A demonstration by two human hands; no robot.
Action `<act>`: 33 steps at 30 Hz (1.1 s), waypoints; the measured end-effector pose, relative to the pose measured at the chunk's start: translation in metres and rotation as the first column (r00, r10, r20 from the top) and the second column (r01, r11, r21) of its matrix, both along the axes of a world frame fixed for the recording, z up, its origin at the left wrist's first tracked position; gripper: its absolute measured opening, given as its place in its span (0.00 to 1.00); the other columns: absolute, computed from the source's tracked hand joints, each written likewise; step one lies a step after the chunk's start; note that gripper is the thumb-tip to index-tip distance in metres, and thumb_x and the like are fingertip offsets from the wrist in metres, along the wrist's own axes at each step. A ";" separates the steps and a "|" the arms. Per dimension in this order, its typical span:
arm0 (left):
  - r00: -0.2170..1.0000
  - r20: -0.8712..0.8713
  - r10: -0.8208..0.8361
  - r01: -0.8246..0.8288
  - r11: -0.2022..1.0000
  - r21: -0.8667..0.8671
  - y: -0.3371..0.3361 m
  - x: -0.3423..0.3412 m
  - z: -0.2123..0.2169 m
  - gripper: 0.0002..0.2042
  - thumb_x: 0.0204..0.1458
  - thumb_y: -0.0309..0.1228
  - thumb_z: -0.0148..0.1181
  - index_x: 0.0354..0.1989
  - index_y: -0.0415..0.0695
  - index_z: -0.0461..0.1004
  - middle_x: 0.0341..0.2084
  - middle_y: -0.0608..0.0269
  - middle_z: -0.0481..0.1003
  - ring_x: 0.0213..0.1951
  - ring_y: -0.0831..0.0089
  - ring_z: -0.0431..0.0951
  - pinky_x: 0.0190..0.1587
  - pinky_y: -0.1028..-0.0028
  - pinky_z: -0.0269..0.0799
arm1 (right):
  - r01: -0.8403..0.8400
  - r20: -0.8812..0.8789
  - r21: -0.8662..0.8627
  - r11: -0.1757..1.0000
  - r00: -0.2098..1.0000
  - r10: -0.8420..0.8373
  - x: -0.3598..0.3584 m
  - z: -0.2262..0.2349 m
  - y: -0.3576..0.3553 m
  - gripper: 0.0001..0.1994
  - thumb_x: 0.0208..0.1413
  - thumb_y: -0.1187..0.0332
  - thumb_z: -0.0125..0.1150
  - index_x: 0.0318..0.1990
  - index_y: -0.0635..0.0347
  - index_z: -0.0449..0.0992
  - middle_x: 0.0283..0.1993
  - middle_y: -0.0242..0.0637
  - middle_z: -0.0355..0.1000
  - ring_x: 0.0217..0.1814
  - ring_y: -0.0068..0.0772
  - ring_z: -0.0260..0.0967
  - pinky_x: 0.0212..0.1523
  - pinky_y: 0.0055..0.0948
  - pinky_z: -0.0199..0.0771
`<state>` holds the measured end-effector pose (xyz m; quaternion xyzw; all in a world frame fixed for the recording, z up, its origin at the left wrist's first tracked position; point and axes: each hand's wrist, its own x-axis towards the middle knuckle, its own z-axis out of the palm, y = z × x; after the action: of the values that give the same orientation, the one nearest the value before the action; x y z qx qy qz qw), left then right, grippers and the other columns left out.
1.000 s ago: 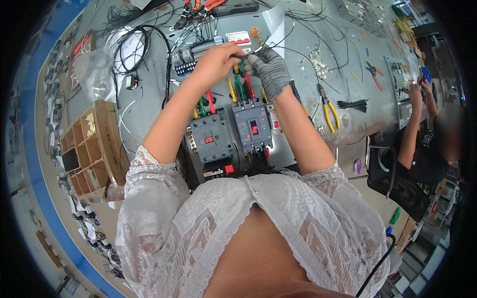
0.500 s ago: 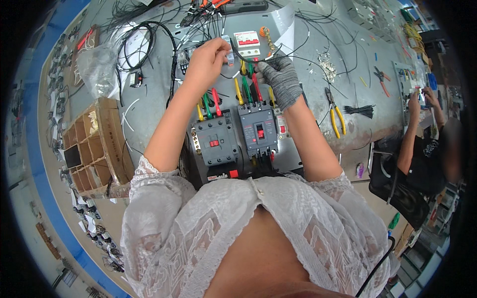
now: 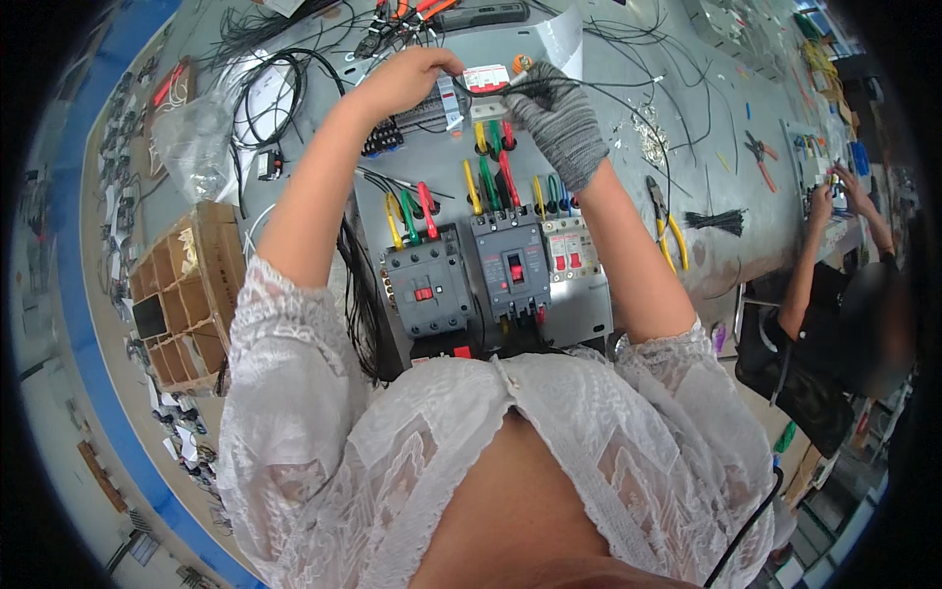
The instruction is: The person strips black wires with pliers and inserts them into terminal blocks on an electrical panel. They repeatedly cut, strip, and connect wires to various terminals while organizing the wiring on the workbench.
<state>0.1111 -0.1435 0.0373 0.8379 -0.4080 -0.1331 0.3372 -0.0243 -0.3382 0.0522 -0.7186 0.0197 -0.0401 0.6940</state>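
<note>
My bare left hand point(image 3: 410, 79) is closed over the far part of a grey mounting plate point(image 3: 404, 175), its fingertips pinching a black wire. My right hand point(image 3: 561, 120), in a grey knitted glove, grips the same black wire point(image 3: 628, 86), which runs on to the right. Between and below my hands sits a white breaker with red switches point(image 3: 487, 80), next to a slim grey rail-mounted part point(image 3: 449, 104). Nearer to me are a dark contactor-like block point(image 3: 425, 285), a moulded-case breaker point(image 3: 512, 257) and a small white double breaker point(image 3: 569, 250), with yellow, green and red sleeved wires.
Yellow-handled pliers point(image 3: 671, 234) and a bundle of black ties point(image 3: 714, 222) lie right of the plate; red-handled cutters point(image 3: 758, 157) lie farther off. A divided cardboard box point(image 3: 182, 304) and coiled black cable point(image 3: 270, 90) are at left. A co-worker point(image 3: 834, 304) sits at right.
Both hands have moved farther away from me, the left also leftward, the right slightly rightward. The black wire bundle has shifted, and more of the plate and the double breaker now shows.
</note>
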 end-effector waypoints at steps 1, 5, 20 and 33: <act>0.995 -0.088 -0.046 0.048 0.999 0.015 0.001 0.015 -0.008 0.13 0.51 0.19 0.46 0.44 0.41 0.72 0.41 0.60 0.75 0.46 0.66 0.73 0.51 0.71 0.65 | 0.006 0.051 0.000 1.000 0.999 -0.006 0.005 0.006 0.001 0.06 0.53 0.77 0.56 0.38 0.65 0.72 0.31 0.36 0.74 0.31 0.23 0.72 0.33 0.23 0.74; 0.991 -0.100 -0.094 0.111 0.977 0.182 -0.006 0.036 -0.011 0.11 0.50 0.19 0.50 0.42 0.39 0.71 0.35 0.60 0.75 0.42 0.71 0.73 0.48 0.73 0.66 | 0.036 0.099 0.020 0.999 0.994 -0.037 0.021 0.026 -0.004 0.05 0.51 0.79 0.57 0.35 0.64 0.71 0.30 0.34 0.73 0.32 0.22 0.71 0.35 0.22 0.74; 0.942 0.153 0.298 -0.280 0.951 -0.131 0.010 0.005 0.014 0.22 0.42 0.24 0.62 0.49 0.47 0.66 0.27 0.66 0.78 0.35 0.65 0.76 0.39 0.70 0.69 | 0.124 0.333 -0.834 0.537 0.891 0.310 0.101 -0.025 0.036 0.19 0.45 0.80 0.59 0.47 0.55 0.73 0.37 0.36 0.73 0.39 0.30 0.70 0.40 0.27 0.71; 0.811 0.395 0.432 -0.379 0.902 -0.208 0.030 -0.005 -0.002 0.12 0.41 0.24 0.60 0.34 0.45 0.64 0.29 0.62 0.69 0.38 0.60 0.72 0.37 0.63 0.68 | 0.115 0.356 -0.753 0.647 0.899 0.254 0.120 -0.064 0.025 0.06 0.46 0.71 0.60 0.33 0.59 0.73 0.32 0.39 0.73 0.35 0.39 0.72 0.38 0.30 0.72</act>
<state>0.1066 -0.1132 0.0356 0.8921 -0.2911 0.1554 0.3085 0.0954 -0.3132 -0.0115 -0.9146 -0.1810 -0.1746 0.3165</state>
